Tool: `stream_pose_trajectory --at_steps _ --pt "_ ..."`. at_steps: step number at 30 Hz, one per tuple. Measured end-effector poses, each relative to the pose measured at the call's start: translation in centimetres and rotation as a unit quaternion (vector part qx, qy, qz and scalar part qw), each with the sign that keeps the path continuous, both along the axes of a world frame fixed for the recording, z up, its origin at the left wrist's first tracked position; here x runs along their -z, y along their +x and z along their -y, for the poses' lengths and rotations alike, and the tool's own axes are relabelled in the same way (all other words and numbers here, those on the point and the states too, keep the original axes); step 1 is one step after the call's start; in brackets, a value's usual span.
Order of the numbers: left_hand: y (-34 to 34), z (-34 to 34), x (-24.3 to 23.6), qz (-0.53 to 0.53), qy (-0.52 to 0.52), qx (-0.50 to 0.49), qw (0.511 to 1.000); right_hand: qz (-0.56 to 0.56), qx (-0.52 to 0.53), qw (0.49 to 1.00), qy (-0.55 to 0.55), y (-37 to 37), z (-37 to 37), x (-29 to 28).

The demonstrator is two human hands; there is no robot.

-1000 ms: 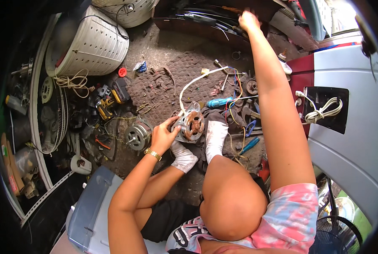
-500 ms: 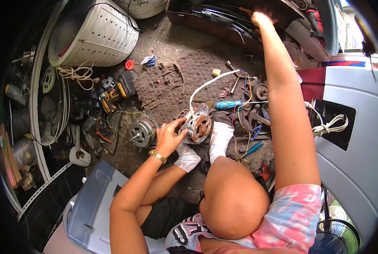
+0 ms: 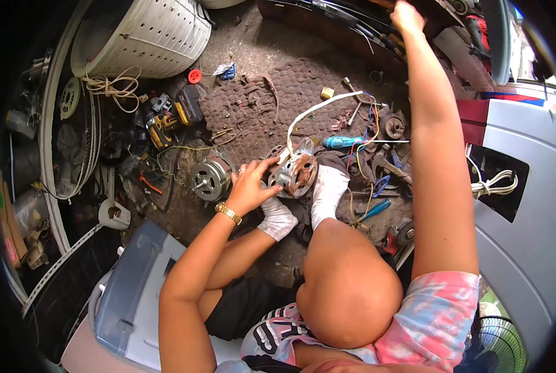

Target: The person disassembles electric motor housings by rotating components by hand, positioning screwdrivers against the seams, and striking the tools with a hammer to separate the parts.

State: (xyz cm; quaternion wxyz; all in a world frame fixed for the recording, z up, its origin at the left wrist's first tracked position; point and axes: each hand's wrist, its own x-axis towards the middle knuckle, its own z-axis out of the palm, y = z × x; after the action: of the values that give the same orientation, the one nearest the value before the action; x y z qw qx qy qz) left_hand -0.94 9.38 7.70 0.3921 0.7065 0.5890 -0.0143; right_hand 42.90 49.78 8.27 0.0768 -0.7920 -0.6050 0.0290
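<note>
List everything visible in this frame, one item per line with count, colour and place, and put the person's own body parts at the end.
motor: 1, grey and copper, centre, between the socked feet
second motor: 1, grey, left of the first
drum: 1, white, perforated, top left
cord: 1 bundle, cream, below the drum
power drill: 1, yellow and black, left of the mat
mat: 1, brown, top centre
screwdriver: 1, blue handle, right of the motor
cap: 1, red, beside the drum
washer lid: 1, grey, lower left
socks: 2, white, centre
left hand: on the motor, gold watch at the wrist
right hand: reaching up to the dark shelf, grip hidden
</note>
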Motion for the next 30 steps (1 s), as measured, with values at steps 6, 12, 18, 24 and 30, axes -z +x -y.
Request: stream_pose_trajectory --at_steps 6,12,18,24,30 --pt "-0.1 1.5 1.0 -0.052 0.062 0.016 0.997 -0.314 -0.208 0.893 0.246 -0.2 8.9 -6.3" --pt "0.5 0.3 1.0 -0.114 0.022 0.012 0.993 -0.244 -0.177 0.85 0.432 2.1 28.6 -10.7" --pt "1.3 0.2 0.5 -0.12 -0.03 0.022 0.992 -0.537 -0.031 0.812 0.229 -2.3 48.1 -10.5" --pt "1.1 2.0 1.4 -0.122 -0.006 -0.017 0.992 -0.544 -0.041 0.817 0.187 -4.5 52.3 -9.2" --pt "-0.5 2.8 2.2 -0.113 -0.012 -0.041 0.993 -0.531 -0.069 0.823 0.191 -5.4 51.3 -7.4"
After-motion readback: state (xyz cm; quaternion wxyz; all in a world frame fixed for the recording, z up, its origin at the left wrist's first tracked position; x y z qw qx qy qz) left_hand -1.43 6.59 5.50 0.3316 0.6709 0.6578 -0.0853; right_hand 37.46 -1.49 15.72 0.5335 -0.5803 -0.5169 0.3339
